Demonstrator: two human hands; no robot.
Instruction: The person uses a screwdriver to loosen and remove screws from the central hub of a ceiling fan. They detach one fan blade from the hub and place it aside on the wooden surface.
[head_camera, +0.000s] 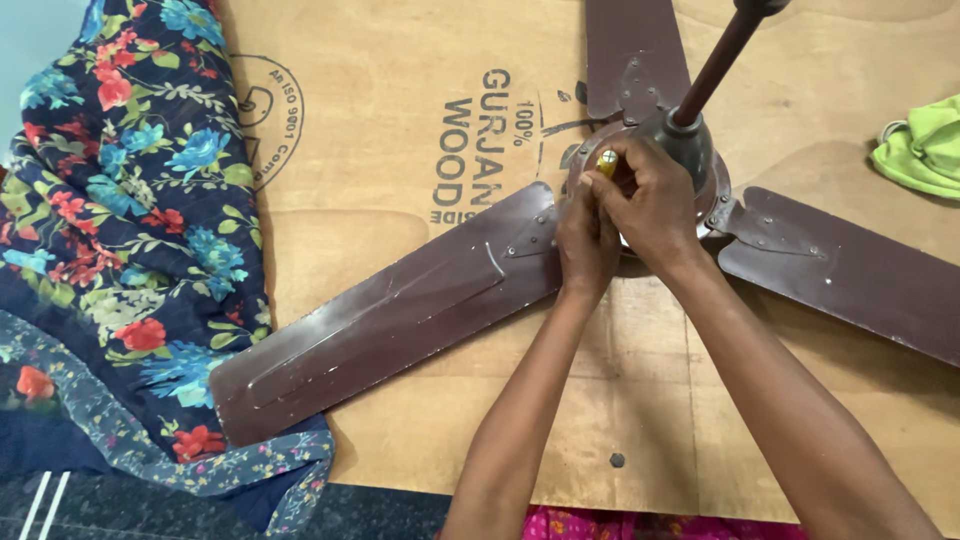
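Both hands, left hand (585, 240), right hand (650, 205), gripping yellow-handled screwdriver (607, 160), ceiling fan (690, 140)

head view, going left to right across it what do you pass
flowered cloth → left fan blade → left hand → right hand gripping a yellow-topped tool → right fan blade → green cloth

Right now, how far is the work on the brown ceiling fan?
Done: three blades sit bolted to the hub, which lies on the plywood sheet. In hand: the right hand grips a yellow-topped tool at the hub, and the left hand steadies beside it. What is left cannot be told; the hands hide the spot.
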